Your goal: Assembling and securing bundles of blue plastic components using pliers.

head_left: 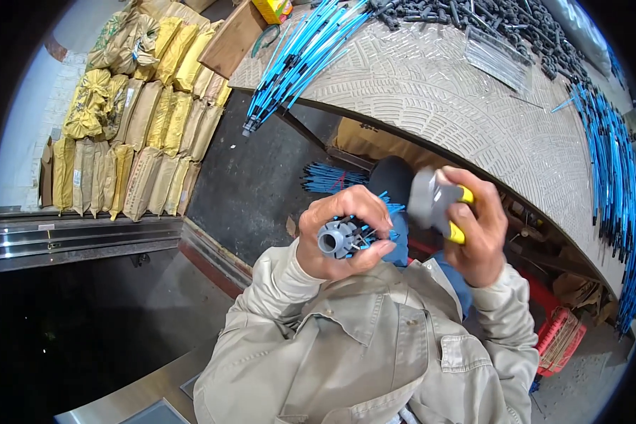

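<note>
My left hand is closed around a bundle of thin blue-and-black ribs, like those of an umbrella frame. At the near end of the bundle sits a grey ring-shaped plastic hub with slots round its edge. Several thin wire ends show beside the hub, under my fingers. To the right, my right hand grips a pair of yellow-handled pliers. Their grey head is smeared by motion and stands apart from the hub. The far part of the ribs is partly hidden behind my left hand.
A patterned worktop curves ahead and right, bearing blue rib bundles, black plastic joints and clear-wrapped thin rods. Another rib bundle lies on the floor. Wrapped packages are stacked left. A red basket stands lower right.
</note>
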A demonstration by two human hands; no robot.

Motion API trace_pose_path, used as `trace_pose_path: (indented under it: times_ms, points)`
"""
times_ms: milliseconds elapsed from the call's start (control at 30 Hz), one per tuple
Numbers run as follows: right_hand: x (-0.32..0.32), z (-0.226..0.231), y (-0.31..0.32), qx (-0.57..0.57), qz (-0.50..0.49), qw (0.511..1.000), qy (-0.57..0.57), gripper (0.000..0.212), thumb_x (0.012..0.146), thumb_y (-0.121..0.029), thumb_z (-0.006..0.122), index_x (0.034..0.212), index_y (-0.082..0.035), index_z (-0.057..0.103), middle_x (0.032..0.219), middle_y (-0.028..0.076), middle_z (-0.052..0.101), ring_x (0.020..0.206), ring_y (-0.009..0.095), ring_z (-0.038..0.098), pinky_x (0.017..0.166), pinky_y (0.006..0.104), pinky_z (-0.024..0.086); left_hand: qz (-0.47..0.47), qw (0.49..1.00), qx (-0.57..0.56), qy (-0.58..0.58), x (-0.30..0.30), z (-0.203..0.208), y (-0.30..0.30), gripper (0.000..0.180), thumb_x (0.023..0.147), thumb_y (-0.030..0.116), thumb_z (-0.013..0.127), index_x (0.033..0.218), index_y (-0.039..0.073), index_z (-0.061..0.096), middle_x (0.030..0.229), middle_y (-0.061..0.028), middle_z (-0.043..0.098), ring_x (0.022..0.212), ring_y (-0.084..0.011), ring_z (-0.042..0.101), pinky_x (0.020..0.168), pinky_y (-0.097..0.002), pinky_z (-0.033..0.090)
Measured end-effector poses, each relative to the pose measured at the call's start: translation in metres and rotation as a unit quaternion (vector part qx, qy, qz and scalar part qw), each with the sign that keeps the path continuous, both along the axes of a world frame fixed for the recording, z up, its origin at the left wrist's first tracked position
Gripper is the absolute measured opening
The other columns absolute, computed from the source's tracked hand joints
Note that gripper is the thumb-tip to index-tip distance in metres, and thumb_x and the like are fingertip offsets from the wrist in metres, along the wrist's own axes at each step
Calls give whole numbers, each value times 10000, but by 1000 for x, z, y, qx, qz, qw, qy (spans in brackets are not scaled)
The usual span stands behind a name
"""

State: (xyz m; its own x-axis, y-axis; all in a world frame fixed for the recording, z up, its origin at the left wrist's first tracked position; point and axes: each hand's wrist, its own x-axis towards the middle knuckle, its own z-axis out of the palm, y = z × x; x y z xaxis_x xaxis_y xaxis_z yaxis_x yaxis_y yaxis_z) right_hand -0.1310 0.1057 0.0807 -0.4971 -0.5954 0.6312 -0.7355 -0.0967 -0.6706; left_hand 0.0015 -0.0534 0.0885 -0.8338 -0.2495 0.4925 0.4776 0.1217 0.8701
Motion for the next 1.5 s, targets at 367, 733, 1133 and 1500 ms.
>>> trace_pose_path:
  times_ms: [367, 733, 1133, 1500]
  points:
    - [-8, 33, -14, -42, 181, 957, -222, 224, 677, 1, 714, 895, -50, 698, 859, 89, 511, 677, 144, 463, 581, 240, 370, 19, 998, 4, -54, -23, 2, 9, 281, 592, -2, 657, 852, 47, 562, 803, -73, 598, 741, -197, 550, 705, -302, 457]
    - [20, 21, -13, -109, 72, 986, -101, 99, 708, -21, 695, 797, -53, 666, 870, 78, 502, 668, 140, 444, 573, 243, 366, 18, 998, 2, -54, -29, -11, 1, 263, 580, -34, 649, 812, 46, 556, 801, -75, 578, 703, -183, 535, 666, -273, 439]
    - [-18, 24, -2, 61, 155, 974, -152, 131, 765, -21, 634, 896, -22, 637, 1080, 127, 511, 844, 207, 509, 702, 291, 429, 45, 999, 8, -29, -30, -1, 6, 259, 588, -43, 649, 813, 44, 555, 792, -73, 571, 695, -164, 523, 649, -266, 425]
    - [-51, 25, 3, 26, -312, 764, 565, 391, 770, -166, 687, 1125, -153, 524, 1150, -34, 524, 1054, 126, 510, 1044, 387, 282, 55, 997, 31, -33, -45, -1, 9, 287, 595, -56, 629, 851, 47, 547, 809, -76, 571, 662, -148, 501, 623, -240, 405]
